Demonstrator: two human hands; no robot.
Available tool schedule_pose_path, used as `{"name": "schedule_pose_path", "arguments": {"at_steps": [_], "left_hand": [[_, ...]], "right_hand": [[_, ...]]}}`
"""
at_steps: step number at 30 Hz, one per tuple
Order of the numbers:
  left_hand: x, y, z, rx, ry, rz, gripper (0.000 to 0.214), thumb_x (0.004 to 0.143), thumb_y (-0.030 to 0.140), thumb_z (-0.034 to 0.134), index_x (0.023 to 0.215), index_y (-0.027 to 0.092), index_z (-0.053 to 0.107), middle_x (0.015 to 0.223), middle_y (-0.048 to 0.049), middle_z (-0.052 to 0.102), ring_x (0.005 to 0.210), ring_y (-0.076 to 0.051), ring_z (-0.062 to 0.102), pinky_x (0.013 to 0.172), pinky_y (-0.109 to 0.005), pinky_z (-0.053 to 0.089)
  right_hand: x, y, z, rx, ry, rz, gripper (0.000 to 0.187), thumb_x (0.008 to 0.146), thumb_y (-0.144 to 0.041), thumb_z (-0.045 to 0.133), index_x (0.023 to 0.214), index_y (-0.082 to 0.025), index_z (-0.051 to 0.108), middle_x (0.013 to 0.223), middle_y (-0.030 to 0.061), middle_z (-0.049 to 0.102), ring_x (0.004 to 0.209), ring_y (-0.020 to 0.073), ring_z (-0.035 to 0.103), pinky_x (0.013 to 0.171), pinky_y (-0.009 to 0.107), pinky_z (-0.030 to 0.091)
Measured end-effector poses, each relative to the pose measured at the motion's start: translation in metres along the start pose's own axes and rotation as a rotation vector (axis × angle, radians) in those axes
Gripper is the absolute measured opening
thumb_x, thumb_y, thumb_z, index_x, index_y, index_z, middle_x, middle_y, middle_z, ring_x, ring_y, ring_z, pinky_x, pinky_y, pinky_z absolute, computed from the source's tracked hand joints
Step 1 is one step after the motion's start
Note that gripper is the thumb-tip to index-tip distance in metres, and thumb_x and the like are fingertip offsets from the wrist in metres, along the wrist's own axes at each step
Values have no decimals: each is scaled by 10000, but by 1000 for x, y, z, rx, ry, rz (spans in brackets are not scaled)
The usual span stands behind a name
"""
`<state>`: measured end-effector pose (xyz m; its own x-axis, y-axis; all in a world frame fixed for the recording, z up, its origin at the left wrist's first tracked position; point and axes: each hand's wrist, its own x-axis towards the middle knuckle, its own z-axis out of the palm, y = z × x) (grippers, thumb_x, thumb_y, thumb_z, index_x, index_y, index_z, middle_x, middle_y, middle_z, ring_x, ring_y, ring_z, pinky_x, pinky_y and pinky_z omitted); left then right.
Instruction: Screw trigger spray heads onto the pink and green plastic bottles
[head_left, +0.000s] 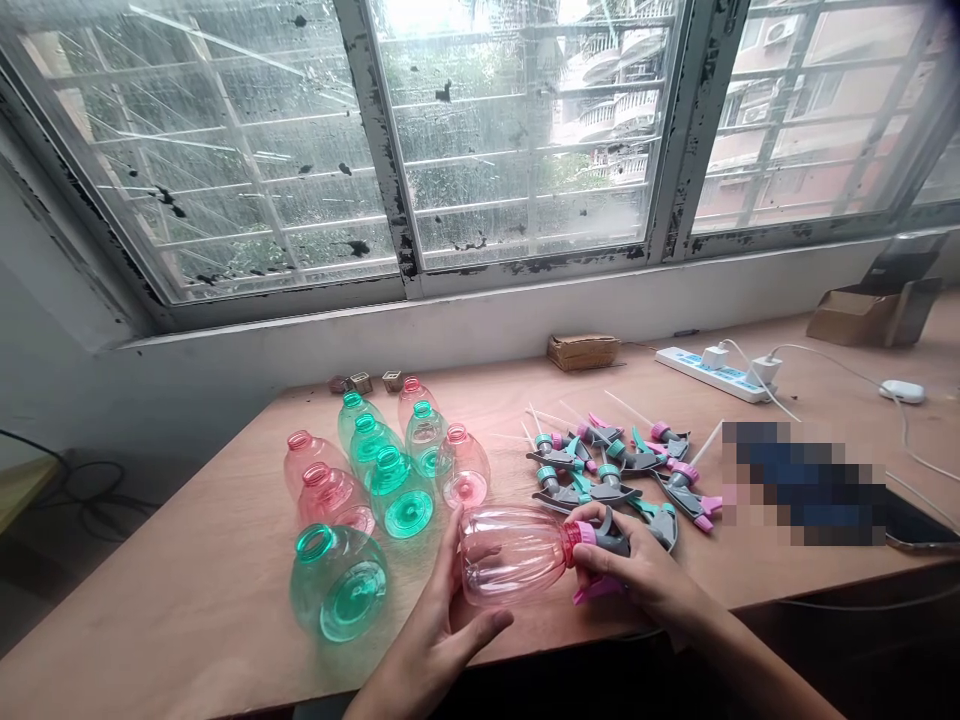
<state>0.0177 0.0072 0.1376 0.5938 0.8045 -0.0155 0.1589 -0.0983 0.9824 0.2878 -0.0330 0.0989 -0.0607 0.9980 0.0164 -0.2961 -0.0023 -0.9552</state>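
A clear pink spray bottle (514,555) lies sideways in front of me, above the table's front edge. My left hand (450,610) cradles its base end, fingers behind it and thumb stretched out below. At its neck sits a grey trigger spray head (611,540) with a pink collar, and my right hand (637,570) grips this head by the collar. Beyond my right hand lies a pile of grey spray heads (592,460) with pink or green collars and thin white tubes. Left of my hands stand several open bottles, green (337,585) and pink (466,465).
On the wooden table (187,560), a white power strip (716,375) with plugs and cables lies at the back right. Near it are a small cardboard box (583,352) and a larger open carton (862,310). A blurred-out dark object (806,490) lies at right. Windows (517,140) rise behind.
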Motion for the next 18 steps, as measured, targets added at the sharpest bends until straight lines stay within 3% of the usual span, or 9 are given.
{"name": "schedule_pose_path", "arguments": {"at_steps": [13,18], "left_hand": [[2,2,-1,36,-5,-26,1096,902,529,715,1665,203,0,1557,-158,516,1505,-320,399,1269,-426,270],[0,2,-1,37,-11,-19,1083,910,515,707,1667,216,-8,1644,-153,410,1508,-325,398,1272,-440,269]], "right_hand": [[2,3,-3,15,-15,-4,407,832,-414,843,1063,-190,594,702,0,721,626,188,682,686,386,625],[1,2,-2,13,-16,-13,393,848,-400,835,1070,-188,589,701,-1,721,630,189,691,688,387,625]]}}
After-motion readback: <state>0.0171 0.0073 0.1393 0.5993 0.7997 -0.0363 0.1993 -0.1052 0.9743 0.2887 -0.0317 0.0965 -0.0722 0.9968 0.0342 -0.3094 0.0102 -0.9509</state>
